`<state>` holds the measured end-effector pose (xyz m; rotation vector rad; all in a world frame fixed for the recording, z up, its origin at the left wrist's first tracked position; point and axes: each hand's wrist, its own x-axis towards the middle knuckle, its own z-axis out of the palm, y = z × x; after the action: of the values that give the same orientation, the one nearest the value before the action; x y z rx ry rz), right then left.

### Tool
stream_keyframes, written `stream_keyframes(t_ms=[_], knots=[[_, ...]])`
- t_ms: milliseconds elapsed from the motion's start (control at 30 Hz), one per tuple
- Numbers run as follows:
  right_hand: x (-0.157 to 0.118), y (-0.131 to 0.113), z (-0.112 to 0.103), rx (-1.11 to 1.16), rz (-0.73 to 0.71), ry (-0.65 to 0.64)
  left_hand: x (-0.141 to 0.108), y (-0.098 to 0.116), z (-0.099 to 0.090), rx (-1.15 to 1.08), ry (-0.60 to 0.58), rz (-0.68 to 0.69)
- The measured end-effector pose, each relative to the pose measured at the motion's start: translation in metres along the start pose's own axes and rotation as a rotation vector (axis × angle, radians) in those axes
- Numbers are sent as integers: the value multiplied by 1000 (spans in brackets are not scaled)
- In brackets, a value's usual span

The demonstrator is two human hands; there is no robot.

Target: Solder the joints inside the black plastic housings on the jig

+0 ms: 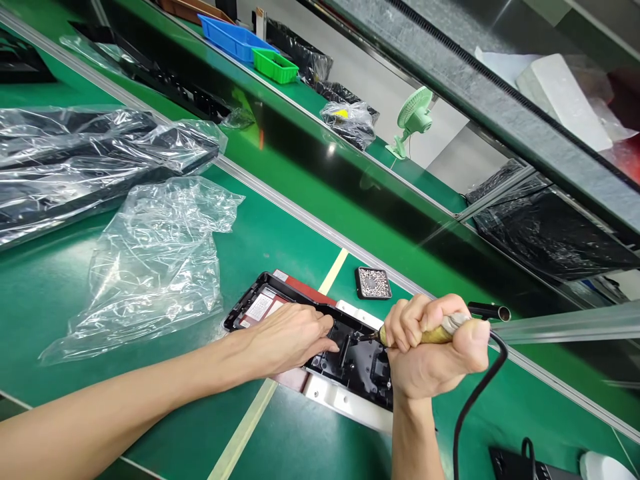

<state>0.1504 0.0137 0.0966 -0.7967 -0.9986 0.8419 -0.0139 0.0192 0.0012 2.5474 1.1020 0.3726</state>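
Note:
A black plastic housing lies on a white and reddish-brown fixture. My right hand is closed around the yellowish handle of a soldering iron, its thumb over the top end where a black cord leaves. The iron's thin tip points left and down into the housing, close to small raised posts. My left hand reaches across the housing's left part with fingers curled and bunched near the tip. Whatever lies beneath those fingers is hidden. Beyond the housing stands a small square box of tiny metal pieces.
A crumpled clear plastic bag and wrapped black panels lie left on the green bench. Behind the right hand is a metal tube holder. The cord hangs down at right. A metal rail runs along the bench's far side.

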Motion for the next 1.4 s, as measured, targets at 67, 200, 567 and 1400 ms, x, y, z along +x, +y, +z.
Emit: stream_keyframes(t_ms=[67, 200, 567, 1400], knots=[[0, 0, 0, -2, 0, 2, 1, 0, 1, 1, 0, -2], [0, 0, 0, 5, 5, 11, 1, -1, 1, 2, 0, -4], [0, 0, 0, 10, 5, 18, 0, -1, 4, 10, 5, -15], [3, -11, -9, 44, 43, -244, 1, -4, 10, 63, 40, 105]])
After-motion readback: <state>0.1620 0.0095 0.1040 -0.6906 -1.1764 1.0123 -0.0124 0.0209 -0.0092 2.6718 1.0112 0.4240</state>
